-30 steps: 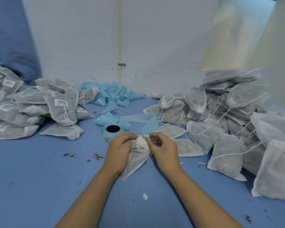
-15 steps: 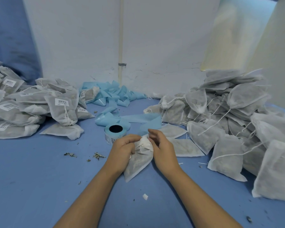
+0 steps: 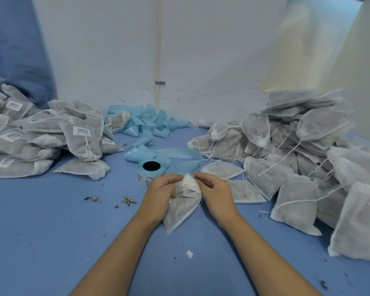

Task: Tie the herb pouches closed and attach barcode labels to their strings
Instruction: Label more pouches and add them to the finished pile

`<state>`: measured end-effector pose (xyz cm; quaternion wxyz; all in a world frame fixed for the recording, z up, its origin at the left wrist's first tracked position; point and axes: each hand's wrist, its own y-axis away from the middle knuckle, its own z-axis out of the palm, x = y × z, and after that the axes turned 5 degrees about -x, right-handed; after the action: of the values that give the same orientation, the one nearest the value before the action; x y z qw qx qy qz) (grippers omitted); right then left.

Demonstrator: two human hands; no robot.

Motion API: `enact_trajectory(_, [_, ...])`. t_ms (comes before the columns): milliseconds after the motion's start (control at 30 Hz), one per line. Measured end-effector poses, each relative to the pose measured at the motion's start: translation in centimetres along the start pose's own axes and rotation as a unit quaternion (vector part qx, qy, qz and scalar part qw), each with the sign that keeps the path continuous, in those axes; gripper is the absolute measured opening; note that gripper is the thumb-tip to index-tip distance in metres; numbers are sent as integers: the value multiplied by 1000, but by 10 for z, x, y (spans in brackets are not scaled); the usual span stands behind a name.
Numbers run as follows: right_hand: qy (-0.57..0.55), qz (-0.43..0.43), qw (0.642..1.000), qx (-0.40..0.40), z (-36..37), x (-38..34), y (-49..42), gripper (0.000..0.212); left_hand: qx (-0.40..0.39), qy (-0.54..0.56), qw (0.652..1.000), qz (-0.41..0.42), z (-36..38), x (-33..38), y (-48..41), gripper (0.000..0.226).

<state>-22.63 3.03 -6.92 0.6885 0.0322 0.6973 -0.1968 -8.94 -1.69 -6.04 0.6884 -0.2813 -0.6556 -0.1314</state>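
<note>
A white mesh herb pouch (image 3: 181,207) lies tilted on the blue table in the middle of the head view, its gathered neck pointing away from me. My left hand (image 3: 160,194) grips the left side of the neck and its string. My right hand (image 3: 215,192) pinches the top of the neck from the right. A roll of barcode labels (image 3: 151,173) on blue backing stands just behind my left hand. The string ends are hidden between my fingers.
Labelled pouches (image 3: 81,139) are heaped at the left. A big pile of unlabelled pouches (image 3: 297,157) with loose strings fills the right. Spent blue backing strips (image 3: 145,124) lie at the back by the wall. Herb crumbs (image 3: 128,200) and a white paper scrap (image 3: 189,254) dot the table.
Both hands have drawn together on the pouch neck and bunched it. The small label piece seen between my fingers a second ago is no longer visible.
</note>
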Motion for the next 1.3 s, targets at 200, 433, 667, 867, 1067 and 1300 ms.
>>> enact_trajectory(200, [20, -11, 1000, 5, 2, -3, 2, 21, -6, -5, 1000, 5, 0, 3, 2, 42])
enact_trajectory(433, [-26, 11, 998, 60, -2, -4, 0, 18, 0, 1, 1000, 5, -1, 2, 1, 41])
enact_trajectory(667, [64, -59, 980, 177, -3, -3, 1, 21, 12, 4, 1000, 1, -5, -1, -3, 45])
enact_trajectory(867, [81, -133, 951, 267, -2, -7, 6, 15, 41, 1, 999, 26, -5, 1, -2, 42])
enact_trajectory(1067, [101, -177, 949, 241, 8, -13, 13, 17, 82, 74, 992, 62, 0, 4, -6, 67])
enact_trajectory(1300, [236, -303, 905, 185, 18, -11, 16, 15, 166, 160, 973, 30, 6, 1, -16, 70])
